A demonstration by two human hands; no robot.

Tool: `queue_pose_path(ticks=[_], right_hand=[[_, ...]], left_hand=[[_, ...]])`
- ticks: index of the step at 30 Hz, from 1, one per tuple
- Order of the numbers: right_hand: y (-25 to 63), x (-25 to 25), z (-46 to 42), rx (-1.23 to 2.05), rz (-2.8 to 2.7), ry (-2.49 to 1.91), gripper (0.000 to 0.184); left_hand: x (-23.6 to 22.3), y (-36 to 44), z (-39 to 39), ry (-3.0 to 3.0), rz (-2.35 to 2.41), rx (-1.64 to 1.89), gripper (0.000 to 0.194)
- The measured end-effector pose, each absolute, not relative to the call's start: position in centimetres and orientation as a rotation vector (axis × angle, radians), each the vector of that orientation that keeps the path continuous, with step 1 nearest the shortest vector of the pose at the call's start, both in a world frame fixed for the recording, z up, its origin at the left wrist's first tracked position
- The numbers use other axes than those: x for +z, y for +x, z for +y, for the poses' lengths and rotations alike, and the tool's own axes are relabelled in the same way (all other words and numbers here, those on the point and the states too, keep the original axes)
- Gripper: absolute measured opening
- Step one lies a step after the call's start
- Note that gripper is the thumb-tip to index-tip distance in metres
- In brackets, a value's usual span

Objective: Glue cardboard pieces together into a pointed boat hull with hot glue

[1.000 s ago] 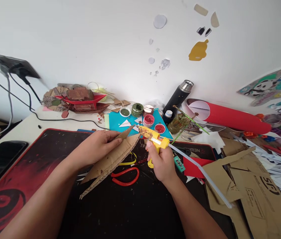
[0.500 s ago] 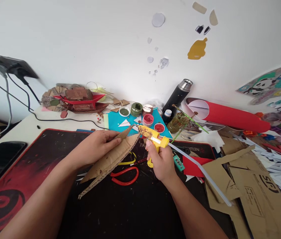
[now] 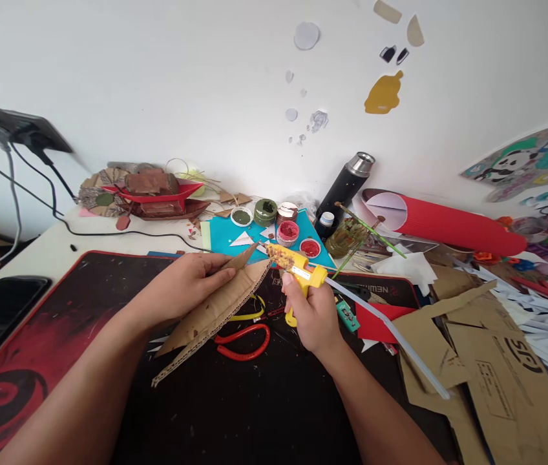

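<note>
My left hand (image 3: 196,287) grips a long, boat-shaped piece of cardboard (image 3: 225,302), its corrugated edge facing me and one pointed end toward the right. In my right hand (image 3: 311,310) is a yellow glue gun (image 3: 298,265), stained brown near the front, with fingers wrapped round its handle. Its nozzle is at the pointed tip of the cardboard; whether it touches I cannot tell. A long whitish glue stick (image 3: 390,332) trails from the back of the gun. Below the cardboard lie red-handled pliers (image 3: 245,342) and a yellow handle (image 3: 249,310), partly hidden.
Paint jars (image 3: 265,212) stand on a blue sheet (image 3: 223,236). Behind are a black thermos (image 3: 344,187) and a red roll (image 3: 458,223). Cardboard scraps (image 3: 501,381) lie at right, a phone (image 3: 5,316) at left. A model boat (image 3: 158,190) sits by the wall; a black cable (image 3: 123,234) crosses the table.
The glue gun's nozzle has shifted very slightly left along with my right hand. My left hand and the cardboard hold nearly the same position.
</note>
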State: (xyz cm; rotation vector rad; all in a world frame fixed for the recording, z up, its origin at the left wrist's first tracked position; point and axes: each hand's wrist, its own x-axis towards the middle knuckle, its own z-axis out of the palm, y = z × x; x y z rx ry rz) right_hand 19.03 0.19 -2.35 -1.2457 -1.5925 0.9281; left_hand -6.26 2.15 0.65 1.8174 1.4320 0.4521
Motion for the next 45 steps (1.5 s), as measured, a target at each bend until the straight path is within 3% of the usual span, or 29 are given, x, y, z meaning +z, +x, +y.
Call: queue_pose_path(ticks=[29,45], right_hand=[[19.14,-2.28,0.06,0.966,-1.581,-1.268,0.043],[19.06,-2.20,0.30,1.205,-1.427,-1.222,0.043]], left_hand=[[0.69,-6.19,2.11,1.781,1.447,0.518,0.052],[0.94,-6.18,2.08,1.758,1.457,0.531,0.049]])
